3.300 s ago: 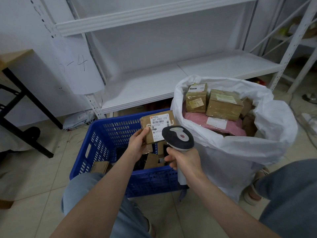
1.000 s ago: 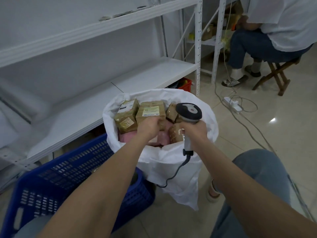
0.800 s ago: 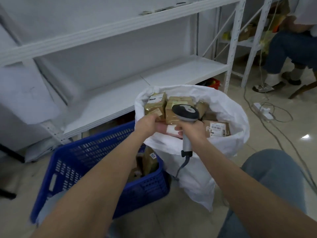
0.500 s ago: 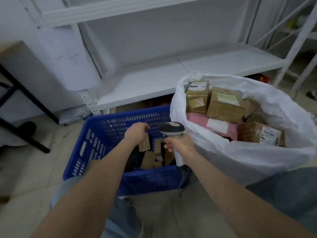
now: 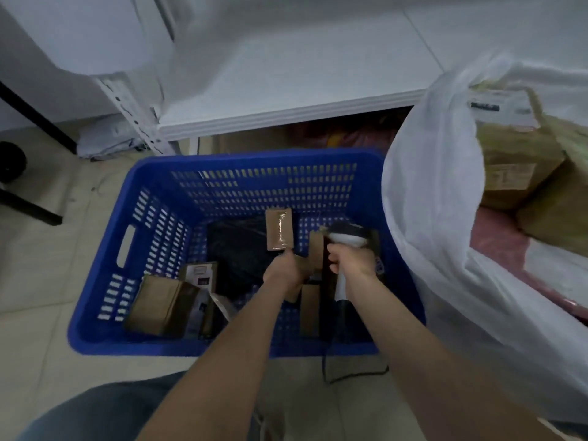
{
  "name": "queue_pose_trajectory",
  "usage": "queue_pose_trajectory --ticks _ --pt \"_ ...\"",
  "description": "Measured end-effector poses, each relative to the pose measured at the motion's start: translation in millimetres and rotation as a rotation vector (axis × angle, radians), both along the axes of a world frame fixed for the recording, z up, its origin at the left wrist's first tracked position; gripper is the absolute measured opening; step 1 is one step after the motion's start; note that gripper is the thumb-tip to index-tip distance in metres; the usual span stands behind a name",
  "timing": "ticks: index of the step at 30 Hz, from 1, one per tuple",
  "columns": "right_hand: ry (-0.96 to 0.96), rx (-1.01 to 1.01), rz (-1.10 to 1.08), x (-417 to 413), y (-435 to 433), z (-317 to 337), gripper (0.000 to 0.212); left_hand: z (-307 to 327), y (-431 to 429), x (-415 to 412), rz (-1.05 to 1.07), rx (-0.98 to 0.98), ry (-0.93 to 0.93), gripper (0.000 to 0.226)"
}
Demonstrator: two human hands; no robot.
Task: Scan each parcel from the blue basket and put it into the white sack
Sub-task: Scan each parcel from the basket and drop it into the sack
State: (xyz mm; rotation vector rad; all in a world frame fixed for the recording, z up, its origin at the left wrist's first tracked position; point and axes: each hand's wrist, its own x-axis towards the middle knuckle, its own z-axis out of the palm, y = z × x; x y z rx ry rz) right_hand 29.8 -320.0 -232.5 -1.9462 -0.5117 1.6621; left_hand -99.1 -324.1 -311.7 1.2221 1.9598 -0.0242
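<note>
Brown cardboard parcels (image 5: 159,300) lie in the blue slotted plastic basket (image 5: 254,183), beside the white plastic sack (image 5: 429,202). Right hand (image 5: 350,261) clasps the grey handheld scanner (image 5: 348,238). Left hand (image 5: 283,272) is down at a small taped carton (image 5: 279,229); its grasp cannot be told. Hazard: a shallow pinch may drop the carton; the black cable (image 5: 331,374) may snag the basket.

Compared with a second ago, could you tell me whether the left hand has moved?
Yes. The left hand has gone from over the white sack leftward and down into the blue basket, beside the barcode scanner.
</note>
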Motion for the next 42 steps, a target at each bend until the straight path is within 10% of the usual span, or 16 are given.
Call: queue_pose_trajectory --ticks 12,23,29,42 --pt "0.08 -0.143 -0.134 10 16 -53 0.012 -71 49 18 0.19 -0.062 0.013 0.048" --pt "0.134 0.095 -0.041 -4 -37 28 0.012 54 9 -65 0.72 0.17 -0.494 0.044" --pt "0.184 0.274 0.018 0 -91 89 0.012 130 -38 -80 0.756 0.334 -0.549 0.019" --pt "-0.017 0.453 0.21 35 -198 146 0.012 198 -122 -26 0.696 0.517 -0.761 0.046"
